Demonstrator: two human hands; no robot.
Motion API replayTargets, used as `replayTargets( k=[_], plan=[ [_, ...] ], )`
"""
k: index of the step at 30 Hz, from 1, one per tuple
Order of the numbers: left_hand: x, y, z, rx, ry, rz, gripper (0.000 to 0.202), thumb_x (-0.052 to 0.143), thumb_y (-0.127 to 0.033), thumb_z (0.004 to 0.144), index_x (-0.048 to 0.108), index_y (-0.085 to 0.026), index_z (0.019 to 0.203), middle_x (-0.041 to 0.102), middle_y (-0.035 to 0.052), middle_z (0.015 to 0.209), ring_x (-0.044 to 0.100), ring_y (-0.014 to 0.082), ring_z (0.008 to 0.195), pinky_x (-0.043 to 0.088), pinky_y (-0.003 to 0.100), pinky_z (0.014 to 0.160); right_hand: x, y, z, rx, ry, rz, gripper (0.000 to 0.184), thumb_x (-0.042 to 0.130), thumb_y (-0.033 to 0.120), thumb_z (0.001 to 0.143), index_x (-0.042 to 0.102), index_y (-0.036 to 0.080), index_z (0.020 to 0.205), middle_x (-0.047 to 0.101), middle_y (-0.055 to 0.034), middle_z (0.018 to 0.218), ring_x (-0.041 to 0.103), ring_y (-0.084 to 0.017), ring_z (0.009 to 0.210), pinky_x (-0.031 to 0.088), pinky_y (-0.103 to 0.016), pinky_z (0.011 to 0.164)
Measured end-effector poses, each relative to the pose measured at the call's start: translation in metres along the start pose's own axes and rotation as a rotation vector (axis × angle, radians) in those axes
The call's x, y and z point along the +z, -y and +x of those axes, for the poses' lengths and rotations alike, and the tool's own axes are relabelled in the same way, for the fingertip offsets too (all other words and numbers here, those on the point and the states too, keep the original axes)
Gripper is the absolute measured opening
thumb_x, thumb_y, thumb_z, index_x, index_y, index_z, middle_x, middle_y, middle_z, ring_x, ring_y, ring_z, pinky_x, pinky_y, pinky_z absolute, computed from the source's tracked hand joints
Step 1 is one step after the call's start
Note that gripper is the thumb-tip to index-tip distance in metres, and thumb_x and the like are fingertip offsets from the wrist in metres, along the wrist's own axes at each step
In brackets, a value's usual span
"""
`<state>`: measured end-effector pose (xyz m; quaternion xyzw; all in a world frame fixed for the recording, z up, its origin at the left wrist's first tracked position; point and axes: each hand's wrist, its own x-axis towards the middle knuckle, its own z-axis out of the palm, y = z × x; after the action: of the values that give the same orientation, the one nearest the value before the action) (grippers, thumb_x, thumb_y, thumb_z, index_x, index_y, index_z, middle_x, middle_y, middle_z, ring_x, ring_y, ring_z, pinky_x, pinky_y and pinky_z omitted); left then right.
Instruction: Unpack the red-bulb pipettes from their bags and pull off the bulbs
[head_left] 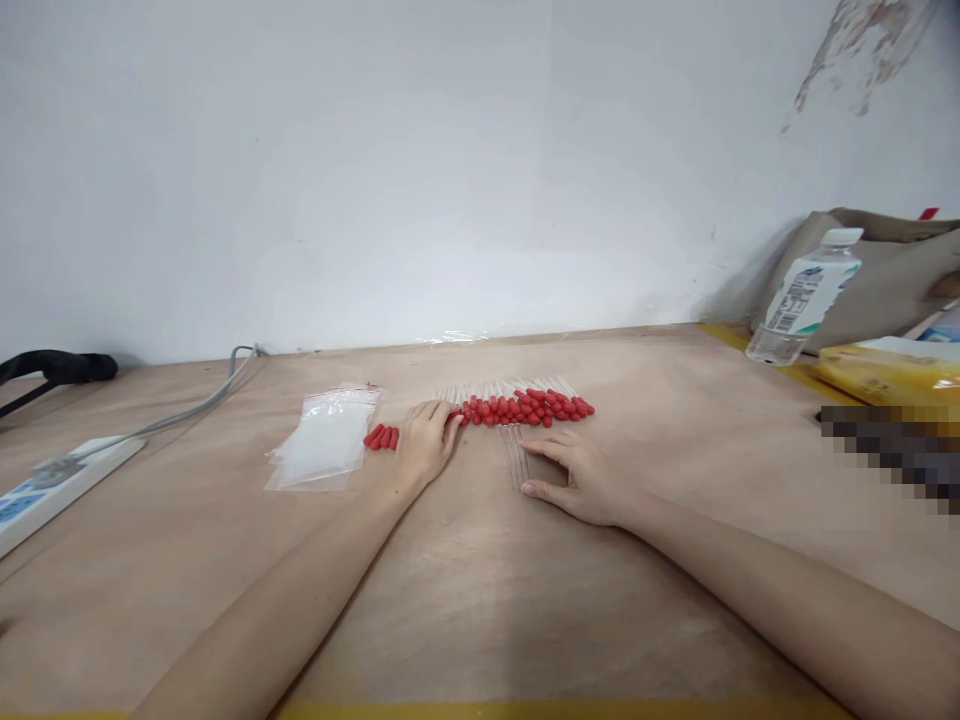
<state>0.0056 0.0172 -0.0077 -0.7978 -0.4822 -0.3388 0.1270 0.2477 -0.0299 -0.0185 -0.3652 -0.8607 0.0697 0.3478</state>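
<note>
Thin pale sticks with red bulb-like ends (517, 406) lie side by side in a long row, red ends toward me. At the row's left end is my left hand (426, 442), its fingers bent and close together, thumb and fingertips closed at a red end. A few loose red pieces (382, 437) show just left of that hand; the hand hides whatever lies beneath it. Below the row lie several thin clear tubes (516, 458), reaching toward me. My right hand (576, 476) rests beside them, thumb and fingers apart, fingertips at the tubes' right side.
Clear zip bags (326, 440) are stacked on the left of the brown-covered table (435, 620). A power strip (67, 485) with a grey cable (195, 405) lies farther left. At right stand a water bottle (806, 295), a bag (885, 265) and a yellow package (892, 375).
</note>
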Motion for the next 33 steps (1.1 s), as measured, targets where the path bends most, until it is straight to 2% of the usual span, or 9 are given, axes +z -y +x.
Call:
replayTargets(
  k=[4, 9, 14, 16, 19, 22, 24, 28, 33],
  plan=[
    [-0.007, 0.001, -0.008, 0.043, -0.053, -0.022, 0.018, 0.042, -0.026, 0.087, 0.057, -0.017, 0.091, 0.063, 0.0071, 0.090, 0.057, 0.0200, 0.087, 0.045, 0.033, 0.077, -0.003, 0.002, -0.001, 0.018, 0.018, 0.005, 0.046, 0.058, 0.043, 0.075, 0.054, 0.018, 0.113, 0.058, -0.0110, 0.110, 0.054, -0.023, 0.100, 0.046, -0.040, 0.085],
    [-0.030, 0.003, -0.032, 0.120, -0.117, -0.120, 0.015, 0.045, -0.020, 0.086, 0.055, -0.018, 0.096, 0.062, 0.0061, 0.094, 0.057, 0.0173, 0.091, 0.047, 0.031, 0.082, -0.003, 0.000, -0.001, 0.045, 0.039, 0.008, 0.052, 0.061, 0.044, 0.072, 0.052, 0.017, 0.116, 0.056, -0.0124, 0.113, 0.052, -0.024, 0.104, 0.044, -0.041, 0.088],
    [-0.047, 0.005, -0.052, 0.120, -0.169, -0.182, 0.016, 0.050, -0.015, 0.082, 0.055, -0.018, 0.096, 0.061, 0.0062, 0.096, 0.057, 0.0172, 0.095, 0.046, 0.033, 0.087, -0.001, -0.001, -0.001, 0.056, 0.043, 0.042, 0.056, 0.061, 0.044, 0.072, 0.048, 0.017, 0.119, 0.053, -0.0130, 0.116, 0.050, -0.025, 0.107, 0.043, -0.043, 0.090],
    [-0.049, 0.002, -0.055, 0.116, -0.136, -0.227, 0.017, 0.051, -0.013, 0.080, 0.056, -0.018, 0.095, 0.060, 0.0066, 0.098, 0.057, 0.0169, 0.094, 0.047, 0.032, 0.085, -0.001, 0.000, -0.001, 0.078, -0.005, 0.062, 0.059, 0.061, 0.044, 0.073, 0.044, 0.017, 0.123, 0.050, -0.0132, 0.120, 0.047, -0.025, 0.111, 0.042, -0.043, 0.092],
    [-0.047, -0.007, -0.052, 0.146, -0.002, -0.326, 0.017, 0.051, -0.010, 0.078, 0.057, -0.018, 0.093, 0.060, 0.0064, 0.097, 0.059, 0.0149, 0.089, 0.049, 0.027, 0.077, -0.002, 0.001, -0.001, 0.096, -0.110, 0.076, 0.065, 0.061, 0.042, 0.072, 0.037, 0.020, 0.128, 0.039, -0.0129, 0.129, 0.037, -0.025, 0.121, 0.038, -0.042, 0.097],
    [-0.043, -0.018, -0.047, 0.227, 0.122, -0.431, 0.015, 0.049, -0.008, 0.078, 0.057, -0.017, 0.087, 0.062, 0.0057, 0.093, 0.060, 0.0132, 0.084, 0.049, 0.024, 0.072, -0.003, 0.002, -0.002, 0.033, -0.101, 0.060, 0.067, 0.062, 0.042, 0.072, 0.036, 0.023, 0.130, 0.034, -0.0113, 0.134, 0.034, -0.025, 0.123, 0.036, -0.043, 0.099],
    [-0.039, -0.023, -0.044, 0.268, 0.134, -0.466, 0.013, 0.048, -0.007, 0.077, 0.056, -0.017, 0.083, 0.062, 0.0057, 0.093, 0.060, 0.0123, 0.082, 0.049, 0.023, 0.070, -0.002, 0.002, -0.002, -0.049, -0.064, 0.034, 0.062, 0.061, 0.042, 0.073, 0.039, 0.023, 0.128, 0.038, -0.0107, 0.133, 0.037, -0.025, 0.121, 0.036, -0.044, 0.098],
    [-0.035, -0.031, -0.042, 0.287, 0.057, -0.489, 0.012, 0.050, -0.006, 0.076, 0.055, -0.016, 0.080, 0.062, 0.0063, 0.094, 0.060, 0.0121, 0.083, 0.049, 0.024, 0.072, 0.002, 0.000, -0.002, -0.189, -0.076, -0.017, 0.042, 0.058, 0.038, 0.078, 0.053, 0.022, 0.116, 0.049, -0.0103, 0.123, 0.044, -0.024, 0.114, 0.039, -0.044, 0.094],
    [-0.034, -0.036, -0.043, 0.281, 0.051, -0.516, 0.016, 0.051, -0.009, 0.077, 0.056, -0.016, 0.090, 0.062, 0.0071, 0.094, 0.060, 0.0142, 0.088, 0.050, 0.027, 0.078, 0.004, -0.001, 0.000, -0.252, -0.091, -0.010, 0.017, 0.051, 0.026, 0.084, 0.064, 0.019, 0.092, 0.063, -0.0070, 0.099, 0.052, -0.020, 0.099, 0.044, -0.039, 0.086]
  ],
)
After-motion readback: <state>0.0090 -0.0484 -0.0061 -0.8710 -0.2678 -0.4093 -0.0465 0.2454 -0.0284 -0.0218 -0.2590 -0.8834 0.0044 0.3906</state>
